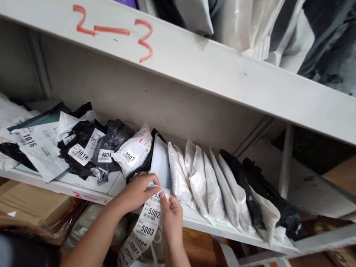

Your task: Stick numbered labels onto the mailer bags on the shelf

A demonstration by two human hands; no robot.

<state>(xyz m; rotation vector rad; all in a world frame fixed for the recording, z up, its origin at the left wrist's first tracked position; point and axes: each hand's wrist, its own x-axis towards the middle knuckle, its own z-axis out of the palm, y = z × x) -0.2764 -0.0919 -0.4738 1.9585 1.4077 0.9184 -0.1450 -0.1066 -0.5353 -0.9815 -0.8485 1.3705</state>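
Observation:
A long white strip of barcode labels (147, 228) hangs down in front of the shelf, curling at its lower end. Printed numbers such as 5002 and 5003 show on it. My left hand (139, 191) pinches its top edge from the left. Thumb and fingers of my right hand (171, 212) close on the right side of the same end, partly covering the top label. Just behind my hands stands a pale grey mailer bag (159, 157). A white parcel labelled 4007 (134, 152) leans beside it, above my left hand.
Labelled parcels, including a black one marked 3018 (81, 141) and a white one marked 1016 (41, 146), lie leftward. White mailers (199, 178) stand in a row rightward. The upper shelf beam (182, 59) slants overhead. Cardboard boxes (27, 204) sit below.

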